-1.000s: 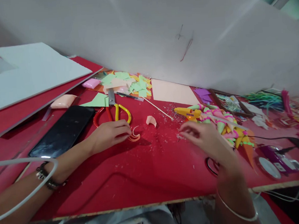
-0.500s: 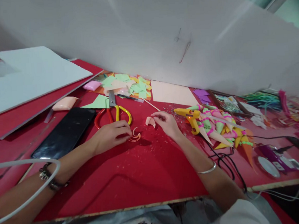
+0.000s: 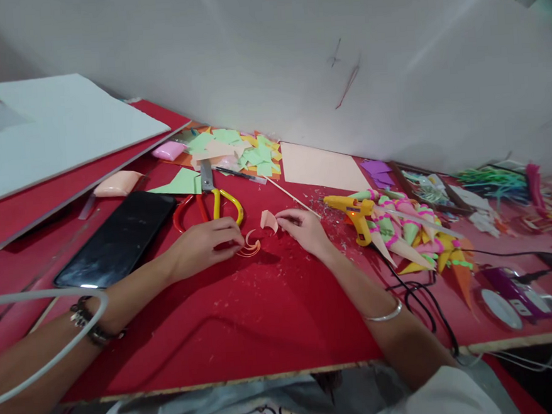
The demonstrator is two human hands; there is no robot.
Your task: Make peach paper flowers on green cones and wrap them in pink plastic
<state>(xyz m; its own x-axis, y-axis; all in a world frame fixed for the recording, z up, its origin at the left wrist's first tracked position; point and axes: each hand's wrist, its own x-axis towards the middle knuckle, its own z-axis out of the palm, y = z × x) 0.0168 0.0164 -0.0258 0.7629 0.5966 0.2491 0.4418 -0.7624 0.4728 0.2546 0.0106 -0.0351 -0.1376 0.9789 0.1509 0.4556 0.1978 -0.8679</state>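
Observation:
My left hand (image 3: 210, 244) rests low over the red table, its thumb and fingertips pinched on a thin curled strip of orange-peach paper (image 3: 251, 246). Just to the right, my right hand (image 3: 305, 231) has its fingertips closed at the edge of a small creased peach paper piece (image 3: 268, 222). A narrow gap separates the two papers. Behind my left hand lie scissors (image 3: 216, 202) with one red and one yellow handle. A thin pale stick (image 3: 290, 194) lies beyond my right hand.
Left of the scissors is a black phone (image 3: 117, 240). A yellow glue gun (image 3: 354, 214) lies right of my right hand, against a pile of colored paper cones (image 3: 407, 226). Paper scraps (image 3: 227, 150) and a peach sheet (image 3: 323, 166) are by the wall. A white cable (image 3: 54, 355) crosses my left forearm.
My right hand has brought the peach paper piece slightly left, closer to the curled strip, and turned it a little. More of the stick shows. My left hand stays nearly still.

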